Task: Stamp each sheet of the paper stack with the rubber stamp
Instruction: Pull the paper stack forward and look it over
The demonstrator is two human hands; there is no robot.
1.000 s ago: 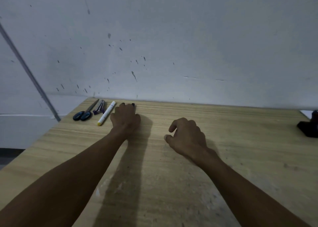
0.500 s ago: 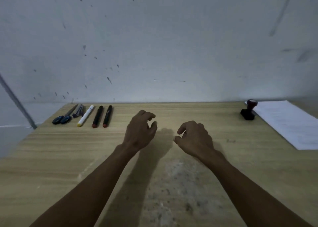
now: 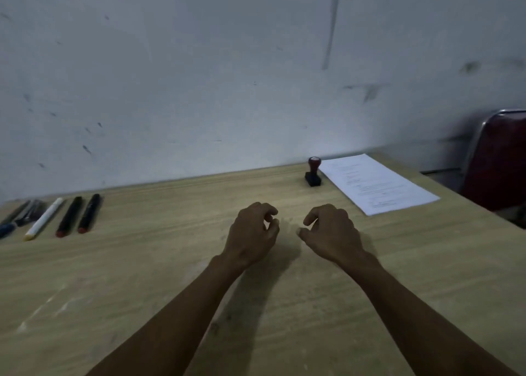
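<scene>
Head view shows nothing stamped yet: the rubber stamp (image 3: pixel 313 175) stands upright at about one o'clock, touching the paper stack (image 3: pixel 378 183) on the desk (image 3: pixel 142 276). Left hand (image 3: pixel 252 234) and right hand (image 3: pixel 331 233) hang loosely curled, each grip empty.

The left hand (image 3: pixel 252 234) left the markers (image 3: pixel 78 214) at the counter's (image 3: pixel 142 276) far left and came in beside the right hand (image 3: pixel 331 233), both loosely curled and holding nothing. The view swung right, bringing the rubber stamp (image 3: pixel 313 175), the paper stack (image 3: pixel 375 183) and a red chair (image 3: pixel 498 159) into sight.
</scene>
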